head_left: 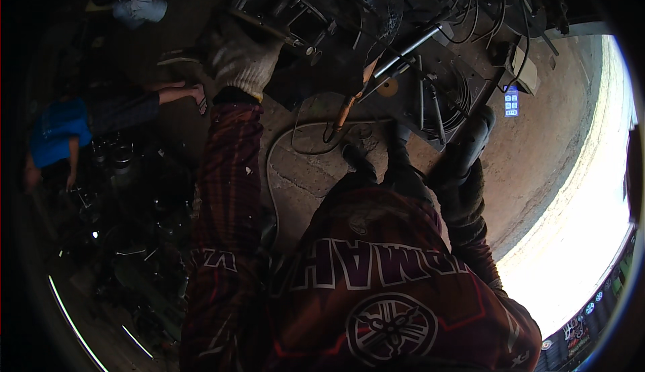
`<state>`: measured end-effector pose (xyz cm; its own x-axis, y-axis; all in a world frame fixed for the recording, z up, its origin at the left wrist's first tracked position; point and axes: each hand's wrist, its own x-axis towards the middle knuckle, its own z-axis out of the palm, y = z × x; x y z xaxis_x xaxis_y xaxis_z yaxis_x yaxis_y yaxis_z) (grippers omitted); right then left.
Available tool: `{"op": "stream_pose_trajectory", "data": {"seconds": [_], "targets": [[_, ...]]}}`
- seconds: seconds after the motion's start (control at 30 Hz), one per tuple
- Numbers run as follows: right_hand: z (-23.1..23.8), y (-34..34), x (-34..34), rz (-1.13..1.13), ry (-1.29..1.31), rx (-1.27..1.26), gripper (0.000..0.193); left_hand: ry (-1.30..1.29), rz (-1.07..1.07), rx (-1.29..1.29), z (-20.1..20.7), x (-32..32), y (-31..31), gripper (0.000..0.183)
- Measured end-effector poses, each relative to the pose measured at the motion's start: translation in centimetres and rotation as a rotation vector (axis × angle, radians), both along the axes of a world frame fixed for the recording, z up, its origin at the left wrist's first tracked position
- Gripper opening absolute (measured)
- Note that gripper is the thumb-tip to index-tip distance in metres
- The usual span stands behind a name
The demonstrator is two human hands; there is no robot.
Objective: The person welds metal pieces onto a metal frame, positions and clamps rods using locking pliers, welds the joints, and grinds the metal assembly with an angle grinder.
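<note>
My left hand, in a pale knitted work glove, reaches to the left end of a dark metal frame. Its fingers are blurred and lost in shadow, so I cannot tell whether they grip the frame. My right hand, in a dark glove, is by the right edge of a low dark worktable, close to a coil of wire. How its fingers are bent is unclear. Between my hands, a long tool with an orange-brown handle hangs at the table's front, apart from both.
A cable loops over the floor by my feet. Black cables and a metal tube cross the table. To the right are a box and a blue-and-white packet. A person in a blue shirt is at the left.
</note>
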<state>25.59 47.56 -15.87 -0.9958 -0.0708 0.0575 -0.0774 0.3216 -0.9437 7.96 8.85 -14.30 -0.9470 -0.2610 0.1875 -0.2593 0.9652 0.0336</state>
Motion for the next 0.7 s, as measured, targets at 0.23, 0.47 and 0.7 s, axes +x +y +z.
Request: {"op": "stream_pose_trajectory", "data": {"seconds": [0.23, 0.47, 0.7], "targets": [[0.1, -0.6, -1.1, 0.012, 0.153, 0.171, 0.066, -0.147, -0.275, -0.390, 0.5, 0.6, -0.2, 0.064], [-0.3, -0.3, -0.7, 0.056, 0.076, 0.334, 0.067, 0.126, -0.283, -0.698, -1.5, 0.8, -0.6, 0.084], [0.2, -2.1, -2.9, 0.019, 0.612, 0.425, 0.080, -0.031, -0.204, -0.307, 0.0, 0.0, -0.3, 0.098]]}}
